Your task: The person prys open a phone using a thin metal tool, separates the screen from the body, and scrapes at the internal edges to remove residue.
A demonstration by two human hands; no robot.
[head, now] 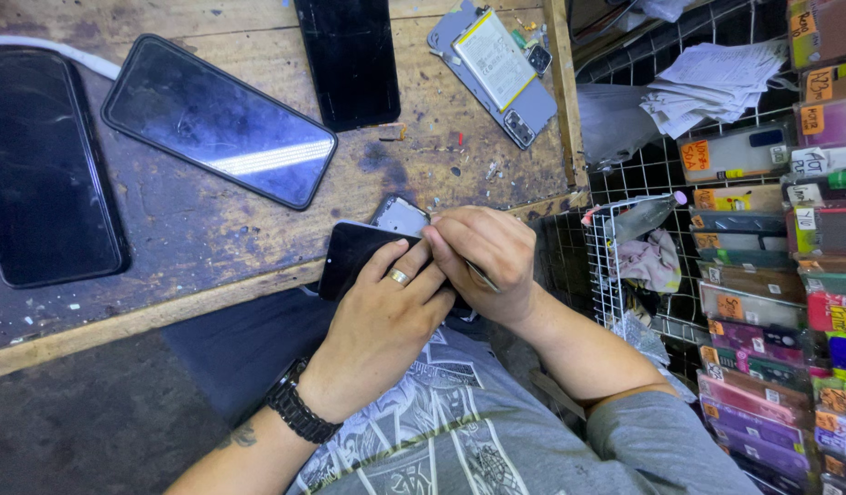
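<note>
The left hand (382,316) is wrapped around a black phone (354,257), with its fingers curled over the phone's dark glass. There is a ring on one finger and a black watch (299,411) on the wrist. The right hand (485,257) sits on the phone's top end, its fingers pressed together and pinching a thin tool (483,277). The phone is held just past the edge of the wooden table (212,229), above the person's lap. On the table lie three more dark phones and an opened phone (496,69) showing its battery.
</note>
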